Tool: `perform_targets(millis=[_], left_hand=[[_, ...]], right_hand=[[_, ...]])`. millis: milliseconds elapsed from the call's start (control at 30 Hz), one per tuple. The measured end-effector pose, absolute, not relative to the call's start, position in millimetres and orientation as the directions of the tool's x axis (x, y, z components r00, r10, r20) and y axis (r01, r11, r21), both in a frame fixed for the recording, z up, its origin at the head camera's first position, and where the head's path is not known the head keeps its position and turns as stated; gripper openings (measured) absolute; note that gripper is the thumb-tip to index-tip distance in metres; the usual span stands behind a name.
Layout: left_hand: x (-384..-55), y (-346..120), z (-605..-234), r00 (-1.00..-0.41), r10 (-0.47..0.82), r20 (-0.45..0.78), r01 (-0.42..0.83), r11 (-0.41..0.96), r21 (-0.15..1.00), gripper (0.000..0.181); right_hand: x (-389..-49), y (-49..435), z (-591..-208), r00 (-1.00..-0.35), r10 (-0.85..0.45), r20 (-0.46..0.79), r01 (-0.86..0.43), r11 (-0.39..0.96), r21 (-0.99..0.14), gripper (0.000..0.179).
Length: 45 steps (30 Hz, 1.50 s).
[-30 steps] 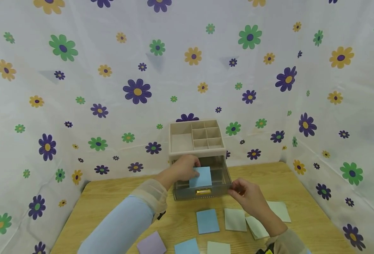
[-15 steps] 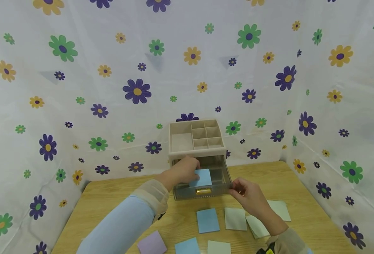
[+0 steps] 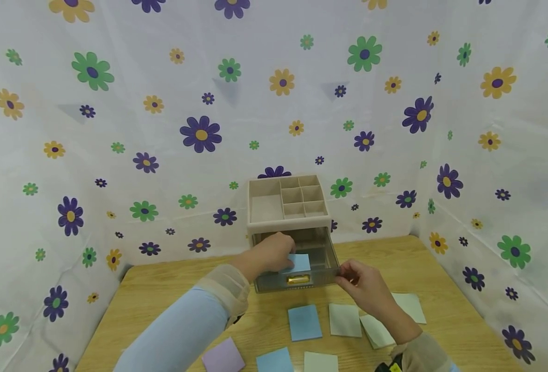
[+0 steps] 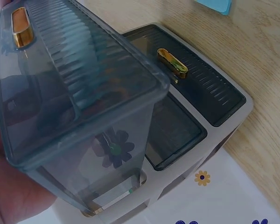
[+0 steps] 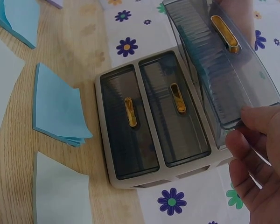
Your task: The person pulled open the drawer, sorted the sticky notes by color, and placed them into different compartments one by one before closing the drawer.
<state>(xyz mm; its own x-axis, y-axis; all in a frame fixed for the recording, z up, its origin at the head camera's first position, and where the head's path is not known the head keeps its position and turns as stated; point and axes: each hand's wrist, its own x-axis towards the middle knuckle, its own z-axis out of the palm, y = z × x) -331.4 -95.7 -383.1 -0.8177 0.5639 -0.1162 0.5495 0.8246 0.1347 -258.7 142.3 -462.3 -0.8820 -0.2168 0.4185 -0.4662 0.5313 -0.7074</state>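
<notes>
My left hand [image 3: 272, 253] is inside the pulled-out top drawer [image 3: 321, 279], holding a light blue sticky note pad [image 3: 300, 262] by its left side. The fingertips are hidden behind the pad and the drawer wall. In the left wrist view, the clear grey drawer front [image 4: 32, 112] covers most of that hand [image 4: 14, 191]. My right hand [image 3: 365, 289] pinches the drawer's front right corner between thumb and fingers. The right wrist view shows this hand [image 5: 266, 163] at the corner, beside the gold-handled drawer front [image 5: 224, 70].
The beige desk organizer [image 3: 287, 225] has open compartments on top and two shut lower drawers [image 5: 151, 116]. On the wooden table [image 3: 162, 289] lie blue pads [image 3: 304, 323], a purple pad [image 3: 223, 355] and several pale green pads [image 3: 345, 320]. A flowered sheet [image 3: 255, 119] hangs behind.
My left hand has sunk lower into the drawer with the blue sticky note pad, so less of the pad shows above the drawer front. My right hand has stayed at the corner.
</notes>
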Motion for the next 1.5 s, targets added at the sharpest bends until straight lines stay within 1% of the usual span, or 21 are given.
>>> perform_targets(millis=[467,700,867,1200,1367,1500], left_hand=[[-327,-94,-381,-0.832,0.536,-0.143,0.525,0.844,0.109,0.028],[-326,-94,-381,-0.838,0.531,-0.131,0.52,0.847,0.108,0.025],[-326,-94,-382,-0.838,0.529,-0.131,0.52,0.848,0.104,0.024],[-324,-94,-380,-0.856,0.501,-0.128,0.489,0.864,0.117,0.029],[-321,-95,-378,-0.849,0.513,-0.124,0.501,0.858,0.117,0.031],[-319,-100,-373,-0.832,0.551,-0.067,0.539,0.83,0.144,0.032]], right_hand=[[-258,142,-461,-0.882,-0.214,0.421,-0.466,0.539,-0.702,0.012],[-258,141,-462,-0.873,-0.217,0.437,-0.481,0.533,-0.696,0.013],[-258,141,-462,-0.878,-0.209,0.431,-0.472,0.528,-0.706,0.013],[-258,140,-463,-0.881,-0.206,0.426,-0.467,0.523,-0.712,0.013],[-258,141,-462,-0.876,-0.211,0.434,-0.476,0.525,-0.706,0.013],[-258,141,-463,-0.873,-0.216,0.437,-0.482,0.523,-0.703,0.012]])
